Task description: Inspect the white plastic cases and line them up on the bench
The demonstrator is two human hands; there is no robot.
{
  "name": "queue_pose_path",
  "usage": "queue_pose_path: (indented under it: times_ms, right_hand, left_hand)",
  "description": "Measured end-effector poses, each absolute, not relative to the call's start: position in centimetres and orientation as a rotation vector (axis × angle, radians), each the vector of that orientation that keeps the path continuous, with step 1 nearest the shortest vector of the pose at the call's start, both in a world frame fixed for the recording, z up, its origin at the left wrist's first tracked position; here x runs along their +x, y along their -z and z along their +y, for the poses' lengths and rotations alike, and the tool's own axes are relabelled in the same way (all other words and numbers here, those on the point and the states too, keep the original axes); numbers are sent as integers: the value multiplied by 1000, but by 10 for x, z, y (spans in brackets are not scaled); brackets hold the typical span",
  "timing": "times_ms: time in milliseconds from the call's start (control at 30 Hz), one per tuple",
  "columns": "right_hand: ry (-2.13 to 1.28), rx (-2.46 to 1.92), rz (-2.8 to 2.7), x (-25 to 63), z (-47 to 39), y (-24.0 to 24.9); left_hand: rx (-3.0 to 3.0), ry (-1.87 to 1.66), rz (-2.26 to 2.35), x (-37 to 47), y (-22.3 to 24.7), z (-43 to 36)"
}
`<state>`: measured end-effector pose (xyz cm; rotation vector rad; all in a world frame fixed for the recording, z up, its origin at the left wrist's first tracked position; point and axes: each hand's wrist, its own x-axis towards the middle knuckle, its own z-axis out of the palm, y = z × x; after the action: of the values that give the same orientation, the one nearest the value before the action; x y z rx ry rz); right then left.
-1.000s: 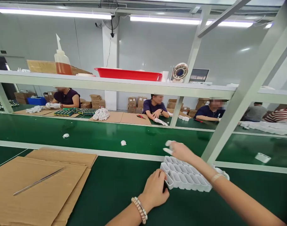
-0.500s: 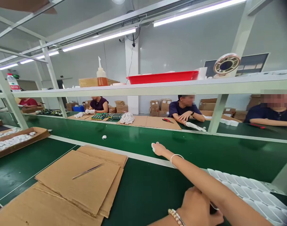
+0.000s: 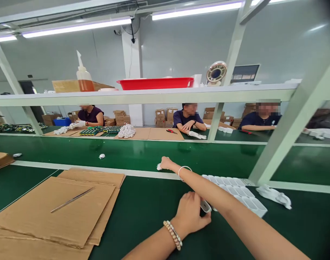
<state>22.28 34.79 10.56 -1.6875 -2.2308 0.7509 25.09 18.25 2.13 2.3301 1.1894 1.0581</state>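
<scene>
My right hand (image 3: 168, 164), with a white bangle at its wrist, stretches forward over the far green belt. Its closed fingers hold a small white part (image 3: 159, 166). Closer in, my left hand (image 3: 190, 212), wearing a beaded bracelet, is curled around a white rounded plastic piece (image 3: 205, 206) with a small dark slot. My right forearm passes just beyond it and hides some of the piece. Another small white part (image 3: 102, 156) lies on the belt to the left. Behind my right forearm sits a white compartment tray (image 3: 251, 206), partly covered.
Cardboard sheets (image 3: 59, 213) with metal tweezers (image 3: 72, 199) lie at left. A white glove (image 3: 274, 196) rests right of the tray, near a slanted post (image 3: 284, 137). A shelf (image 3: 154, 97) with a red tray (image 3: 155, 83) spans above. Several co-workers sit across the belt.
The view has turned to the right, bringing the glove and more of the tray into sight. My left hand now shows more fully, with the white piece visible in it. My right arm stays outstretched.
</scene>
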Motion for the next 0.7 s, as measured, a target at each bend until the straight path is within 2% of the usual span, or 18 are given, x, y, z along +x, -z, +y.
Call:
queue_pose_path:
  times_ms: [133,267,467,567,700]
  right_hand:
    - [-1122,-1334,-2034,274,315,-142]
    - [-1269,-1051,-1804,366,251,-157]
    - [-1618,-849,-1319,471,161,-105]
    - [-1614,-792,-1300,480,142,-73]
    - [-1260,-888,-1537,480,133,-60]
  left_hand:
    - [2092,-1242,1199,247,-23,180]
    - [1962,-1354,1090,247,-21,182]
    - [2204,-1361,905,250,-29,175]
    - [2292,-1296,930,249,-31,173]
    - [2332,-1287,1009,248,-31,171]
